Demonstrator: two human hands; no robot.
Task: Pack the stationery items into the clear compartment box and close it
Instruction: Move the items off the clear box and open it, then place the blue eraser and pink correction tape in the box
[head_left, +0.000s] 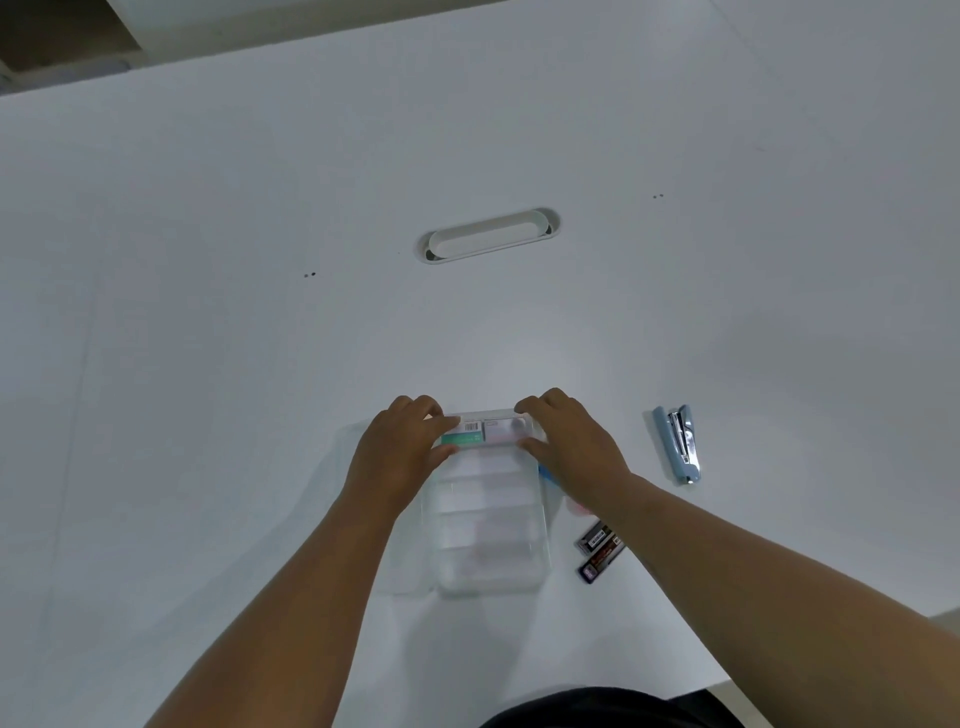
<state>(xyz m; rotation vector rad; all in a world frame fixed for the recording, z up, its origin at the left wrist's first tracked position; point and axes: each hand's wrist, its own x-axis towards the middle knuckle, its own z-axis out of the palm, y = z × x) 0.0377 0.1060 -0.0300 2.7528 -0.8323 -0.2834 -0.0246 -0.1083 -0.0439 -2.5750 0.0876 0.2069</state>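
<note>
While both hands seat the small packets (480, 432) in the far compartment of the clear compartment box (491, 525) lying on the white table (260, 364), keep pressure even. Left hand (397, 457) and right hand (571, 447) flank that far end, fingers curled narrow, pinching its corners. Stapler (679, 444) and lead cases (600, 553) wait to the right, unpacked.

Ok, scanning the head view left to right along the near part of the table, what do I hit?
left hand → clear compartment box, gripped at its far end → right hand → two dark lead cases → blue stapler. Something pink and blue under the right wrist is too hidden to place.
</note>
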